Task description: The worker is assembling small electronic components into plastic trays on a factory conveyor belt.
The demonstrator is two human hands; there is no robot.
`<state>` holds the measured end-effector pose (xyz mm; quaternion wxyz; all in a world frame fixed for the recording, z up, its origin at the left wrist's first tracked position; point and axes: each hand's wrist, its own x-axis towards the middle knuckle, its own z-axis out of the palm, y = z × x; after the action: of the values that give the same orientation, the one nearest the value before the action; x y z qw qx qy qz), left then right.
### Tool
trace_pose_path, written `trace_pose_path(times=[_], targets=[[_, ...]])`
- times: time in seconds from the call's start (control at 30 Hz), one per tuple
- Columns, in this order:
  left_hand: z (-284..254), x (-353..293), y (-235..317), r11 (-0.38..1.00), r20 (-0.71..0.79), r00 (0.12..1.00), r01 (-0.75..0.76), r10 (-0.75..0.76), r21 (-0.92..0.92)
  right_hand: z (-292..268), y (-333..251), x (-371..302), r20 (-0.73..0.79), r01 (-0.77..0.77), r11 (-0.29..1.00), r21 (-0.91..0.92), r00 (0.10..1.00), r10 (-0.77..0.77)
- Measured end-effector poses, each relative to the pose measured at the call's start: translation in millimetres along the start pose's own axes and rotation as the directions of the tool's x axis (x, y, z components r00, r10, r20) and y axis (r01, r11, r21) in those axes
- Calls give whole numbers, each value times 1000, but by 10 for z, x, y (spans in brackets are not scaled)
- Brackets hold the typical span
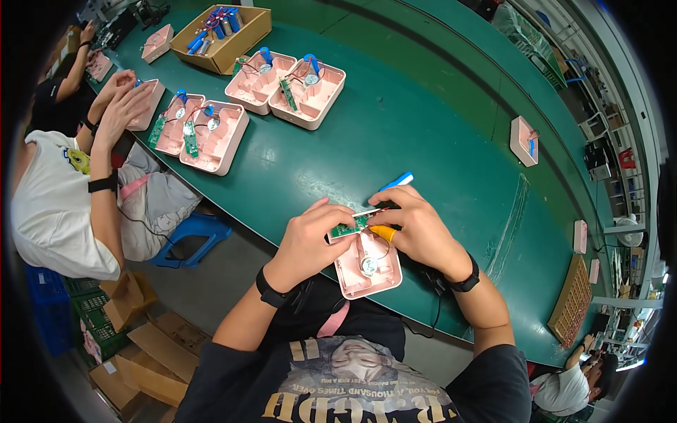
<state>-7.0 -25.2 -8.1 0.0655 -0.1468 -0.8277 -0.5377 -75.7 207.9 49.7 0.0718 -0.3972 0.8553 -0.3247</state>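
Observation:
My left hand point(310, 233) is closed on the edge of a green circuit board point(344, 230), held above the far part of a pink plastic shell point(350, 283). In my right hand point(429, 231), the fingers close around a yellow pointed piece point(382, 232), perhaps a tool, with its tip at the board. Thin wires run by the right fingertips. The shell lies open side up at the table's near edge, with a round silver part point(369, 266) inside. Just beyond my right fingers lies a blue and white stick-like piece point(397, 182), its lower end hidden.
Several pink shells point(319, 113) with boards and blue parts stand on the green table point(416, 127), near a cardboard box point(257, 32) of blue cylinders. At left, a co-worker's hands point(120, 102) work at another shell. A brown tray point(571, 302) lies far right.

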Motion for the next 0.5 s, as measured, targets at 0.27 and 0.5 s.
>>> trace_pose_path(times=[0.27,0.5], targets=[[-59,16,134,922,20,985,-167,171,348,34,-63,21,33,-73,987,-142,996,78],[-45,25,127,937,26,989,-147,146,316,-7,10,16,100,-41,995,-90,994,50]])
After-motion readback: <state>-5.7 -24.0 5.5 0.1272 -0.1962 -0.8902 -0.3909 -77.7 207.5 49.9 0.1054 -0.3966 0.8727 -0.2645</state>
